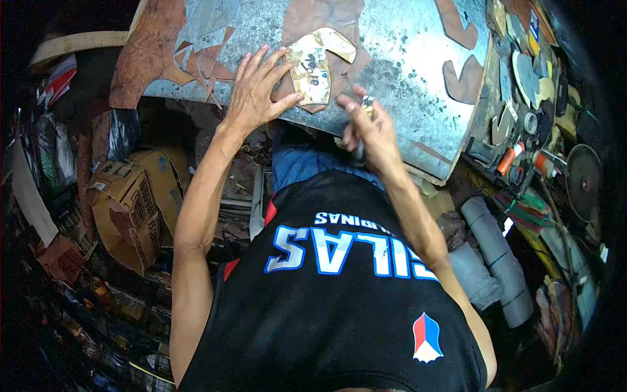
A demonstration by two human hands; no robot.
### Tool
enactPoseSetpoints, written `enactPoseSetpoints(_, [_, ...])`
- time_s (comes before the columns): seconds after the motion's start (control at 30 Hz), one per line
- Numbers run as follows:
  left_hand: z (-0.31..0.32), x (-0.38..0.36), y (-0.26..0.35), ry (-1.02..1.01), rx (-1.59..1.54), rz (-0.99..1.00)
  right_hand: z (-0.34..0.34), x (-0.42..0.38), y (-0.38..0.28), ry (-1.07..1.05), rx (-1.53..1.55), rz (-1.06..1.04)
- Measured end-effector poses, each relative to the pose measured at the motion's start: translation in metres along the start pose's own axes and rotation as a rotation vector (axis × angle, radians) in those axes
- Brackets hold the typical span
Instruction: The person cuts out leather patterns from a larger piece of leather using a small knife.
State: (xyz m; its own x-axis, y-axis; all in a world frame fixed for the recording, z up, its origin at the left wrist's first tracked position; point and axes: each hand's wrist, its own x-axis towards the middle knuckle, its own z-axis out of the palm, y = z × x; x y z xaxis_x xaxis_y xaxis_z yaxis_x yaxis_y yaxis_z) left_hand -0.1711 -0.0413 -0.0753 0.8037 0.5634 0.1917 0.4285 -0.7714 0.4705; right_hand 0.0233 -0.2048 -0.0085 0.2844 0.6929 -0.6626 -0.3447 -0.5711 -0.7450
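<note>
Left hand [258,91], splayed, steadies the template [311,73] at nine o'clock: likely stiff, best pressed mid-body; leather [341,68] beneath probably bends. Right hand [373,130], four o'clock, curls round a blurred tool [368,106].

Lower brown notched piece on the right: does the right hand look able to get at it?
Probably yes: only metal sheet lies between the right hand and the brown notched piece, though that hand holds a blurred tool.

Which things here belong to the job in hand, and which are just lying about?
Job, likely:
- marked template under left hand
- brown sheet beneath
- blurred tool in right hand

Lying about, likely:
- cardboard box
- grey roll
- round disc
</note>
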Motion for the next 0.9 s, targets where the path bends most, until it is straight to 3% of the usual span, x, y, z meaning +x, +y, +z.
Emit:
enactPoseSetpoints(0.07, [0.0,-0.001,-0.001,0.0,0.007,0.004,0.014,-0.008,0.02,0.002,0.394,-0.03])
enactPoseSetpoints(0.13, [0.0,-0.001,-0.002,-0.003,0.011,0.005,0.014,-0.008,0.02,-0.014,0.441,0.005])
enactPoseSetpoints(0.23, [-0.002,0.001,0.0,-0.015,0.015,0.004,0.007,-0.003,0.022,-0.048,0.749,0.075])
enactPoseSetpoints(0.4, [-0.005,0.002,0.002,-0.027,0.008,0.0,0.021,-0.001,0.02,-0.085,0.687,0.078])
enactPoseSetpoints(0.5, [-0.004,0.002,0.0,-0.023,0.004,0.008,0.029,0.003,0.03,-0.155,0.363,0.053])
enactPoseSetpoints(0.63, [-0.004,0.003,0.0,-0.018,-0.007,0.004,0.033,-0.002,0.027,-0.162,0.427,0.011])
enactPoseSetpoints(0.8, [-0.001,0.002,-0.001,0.006,-0.004,0.015,0.025,0.004,0.027,-0.206,0.154,0.006])
enactPoseSetpoints(0.9, [-0.003,0.004,0.0,-0.004,0.014,0.01,0.027,-0.003,0.022,-0.177,0.149,0.012])
